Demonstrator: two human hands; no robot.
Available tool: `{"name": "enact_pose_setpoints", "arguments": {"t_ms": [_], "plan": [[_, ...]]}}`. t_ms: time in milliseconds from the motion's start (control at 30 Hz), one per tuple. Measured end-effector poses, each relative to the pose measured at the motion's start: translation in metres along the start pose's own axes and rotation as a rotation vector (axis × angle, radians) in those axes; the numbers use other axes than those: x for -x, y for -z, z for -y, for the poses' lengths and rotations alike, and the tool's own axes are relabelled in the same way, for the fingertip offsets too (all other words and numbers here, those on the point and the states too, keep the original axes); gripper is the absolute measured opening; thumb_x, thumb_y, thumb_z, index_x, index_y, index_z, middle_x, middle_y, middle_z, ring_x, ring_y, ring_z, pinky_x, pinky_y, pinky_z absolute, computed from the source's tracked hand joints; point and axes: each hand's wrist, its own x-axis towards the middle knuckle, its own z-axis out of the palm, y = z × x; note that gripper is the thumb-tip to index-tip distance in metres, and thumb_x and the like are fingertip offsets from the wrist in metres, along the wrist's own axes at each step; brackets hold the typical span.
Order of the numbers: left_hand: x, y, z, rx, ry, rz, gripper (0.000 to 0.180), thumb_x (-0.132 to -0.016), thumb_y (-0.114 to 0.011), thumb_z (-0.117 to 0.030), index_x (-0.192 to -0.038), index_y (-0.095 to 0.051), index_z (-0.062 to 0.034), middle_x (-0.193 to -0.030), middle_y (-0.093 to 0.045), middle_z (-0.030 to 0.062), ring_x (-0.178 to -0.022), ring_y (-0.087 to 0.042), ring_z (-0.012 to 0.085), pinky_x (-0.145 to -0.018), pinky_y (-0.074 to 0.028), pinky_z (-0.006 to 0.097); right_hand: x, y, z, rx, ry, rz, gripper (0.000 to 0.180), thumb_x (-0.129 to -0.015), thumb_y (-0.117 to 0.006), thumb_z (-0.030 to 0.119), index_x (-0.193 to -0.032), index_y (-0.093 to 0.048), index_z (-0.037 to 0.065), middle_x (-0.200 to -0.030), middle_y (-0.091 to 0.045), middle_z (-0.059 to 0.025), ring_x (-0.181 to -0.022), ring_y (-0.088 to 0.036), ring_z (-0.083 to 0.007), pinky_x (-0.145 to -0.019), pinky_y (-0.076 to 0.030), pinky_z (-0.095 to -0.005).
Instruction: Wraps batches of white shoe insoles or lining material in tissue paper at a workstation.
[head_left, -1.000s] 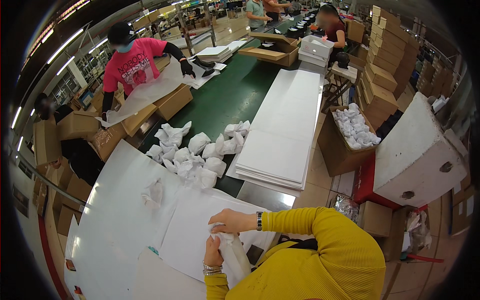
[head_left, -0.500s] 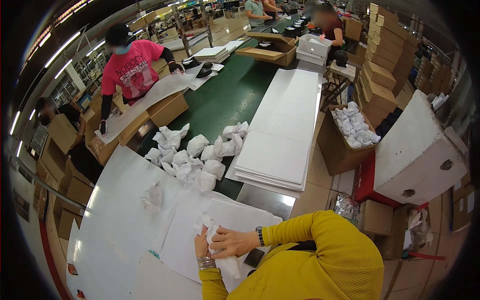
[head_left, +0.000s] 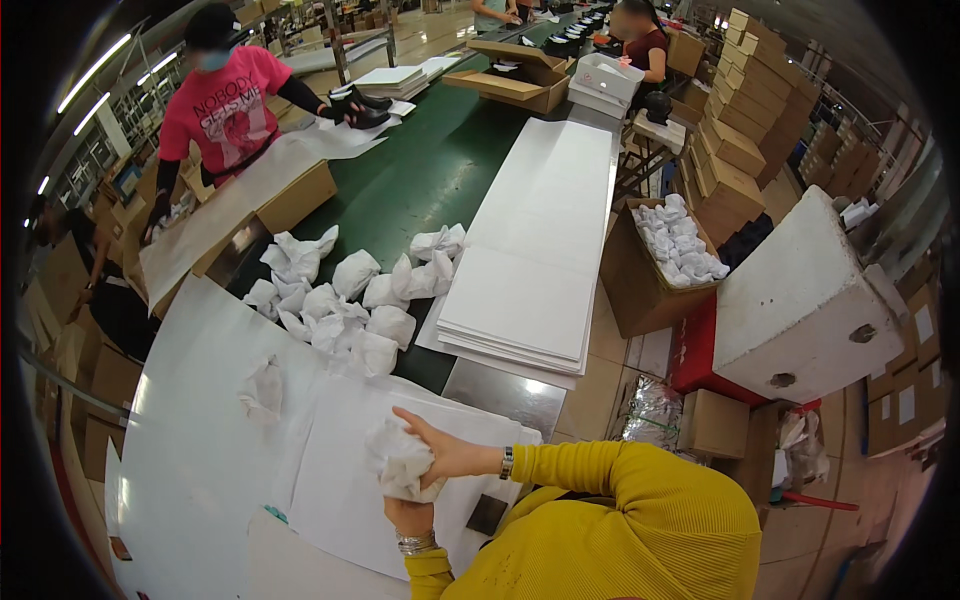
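Observation:
Above a stack of white paper sheets (head_left: 325,500), I hold a crumpled wad of white paper (head_left: 402,462) between both hands. My left hand (head_left: 410,516) is closed on its near end, the fingers mostly hidden by the paper. From the right, my right hand (head_left: 452,448) wraps round the wad with its thumb side toward the far edge. Whether anything is inside the paper cannot be seen. Beyond my hands lies a heap of similar white paper wads (head_left: 345,315), and one loose crumpled paper (head_left: 262,390) sits left of the stack.
A tall pile of white sheets (head_left: 525,250) lies on the green belt (head_left: 430,165). A small dark block (head_left: 487,514) rests near my right forearm. At right stands a carton of paper wads (head_left: 650,290). Across the belt, a person in pink (head_left: 230,110) handles black shoes (head_left: 362,108).
The wad has gone from a long, loose shape to a rounder bundle, lifted slightly, with my right hand now round its side. The person in pink has reached to the black shoes.

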Motion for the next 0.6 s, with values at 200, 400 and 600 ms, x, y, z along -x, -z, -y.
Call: {"name": "enact_pose_setpoints", "arguments": {"t_ms": [200,400,600], "plan": [[-0.008,0.035,0.011,-0.142,0.235,-0.112,0.059,-0.083,-0.060,-0.003,-0.135,-0.033,-0.0050,-0.126,-0.048,0.0097,-0.113,-0.050,0.0221,-0.094,-0.044,0.035,-0.002,0.015,-0.022,-0.081,-0.152,0.165,0.104,-0.065,-0.078,0.009,-0.146,-0.013,0.011,-0.133,-0.040,-0.0110,-0.123,-0.040,-0.0240,-0.102,-0.035,-0.0337],[-0.014,0.005,0.011,-0.250,0.041,-0.027,0.071,-0.075,-0.062,0.005,-0.139,-0.032,-0.0045,-0.118,-0.054,0.0095,-0.102,-0.056,0.0201,-0.088,-0.047,0.032,-0.025,0.033,-0.017,-0.024,-0.203,0.138,0.071,-0.066,-0.077,0.008,-0.130,-0.045,0.008,-0.116,-0.055,-0.0090,-0.109,-0.051,-0.0215,-0.093,-0.042,-0.0329],[-0.024,0.029,0.020,-0.288,0.104,-0.173,0.062,-0.078,-0.062,0.001,-0.135,-0.041,-0.0022,-0.110,-0.059,0.0099,-0.091,-0.061,0.0176,-0.079,-0.052,0.029,-0.015,0.016,-0.044,0.289,0.262,0.196,0.045,-0.069,-0.071,0.001,-0.111,-0.061,0.007,-0.106,-0.063,-0.0098,-0.099,-0.059,-0.0266,-0.087,-0.047,-0.0343]]}}
